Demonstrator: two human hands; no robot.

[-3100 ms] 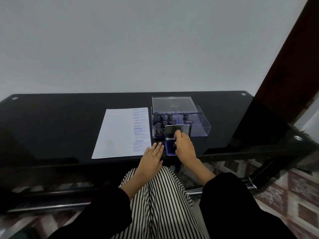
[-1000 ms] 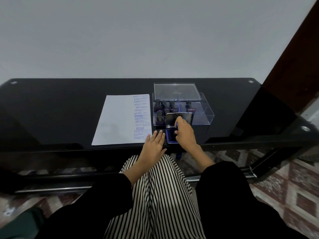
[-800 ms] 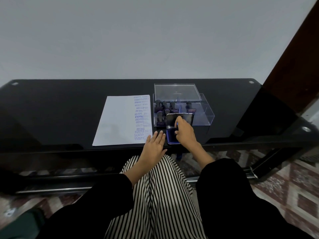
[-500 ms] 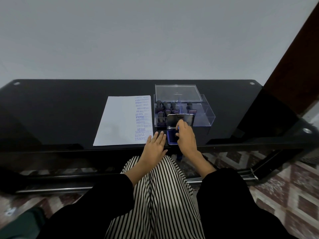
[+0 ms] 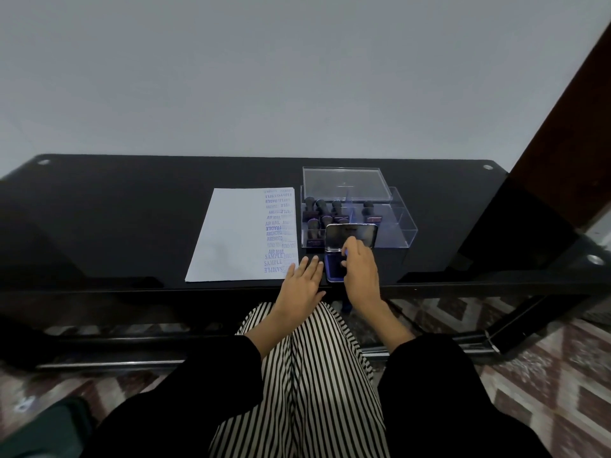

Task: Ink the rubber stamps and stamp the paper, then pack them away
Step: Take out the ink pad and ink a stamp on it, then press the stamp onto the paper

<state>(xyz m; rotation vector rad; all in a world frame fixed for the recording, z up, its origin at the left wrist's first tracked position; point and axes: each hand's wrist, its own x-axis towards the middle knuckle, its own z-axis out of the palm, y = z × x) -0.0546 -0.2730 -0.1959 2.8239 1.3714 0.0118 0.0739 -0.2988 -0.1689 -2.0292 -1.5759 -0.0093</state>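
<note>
- Head view, nearest me: a striped garment (image 5: pixel 307 375) over the lap and black sleeves (image 5: pixel 198 391) cover both forearms, so only the wrists and hands show.
- My left hand (image 5: pixel 299 282) lies flat on the near edge of the tabletop (image 5: pixel 132 209). Its fingers (image 5: pixel 312 264) are straight and close together, holding nothing, just beside the near right corner of the paper.
- My right hand (image 5: pixel 362 272) hangs over the open ink pad (image 5: pixel 334 267) and hides its right half. The fingers (image 5: pixel 352 244) are curled and the thumb is turned inward. Something dark sits under the thumb, but I cannot tell whether it is a stamp or whether anything is pinched.
- The pad's lid (image 5: pixel 350 234) stands up behind the blue pad and blocks part of the box.
- The paper (image 5: pixel 231 239) lies left of the pad. Blue prints run down its right edge: SAMPLE, AIR MAIL, AMENDED and FRAGILE are readable, the far ones too small to read.
- The rubber stamps (image 5: pixel 317 209) stand upright in the clear box (image 5: pixel 403 231), most of them in its left compartments. Their faces are too small to read.
- A clear lid (image 5: pixel 344 185) sits at the box's far side. I cannot tell whether it rests on the box or behind it.
- A plain wall (image 5: pixel 297 77) lies beyond.
</note>
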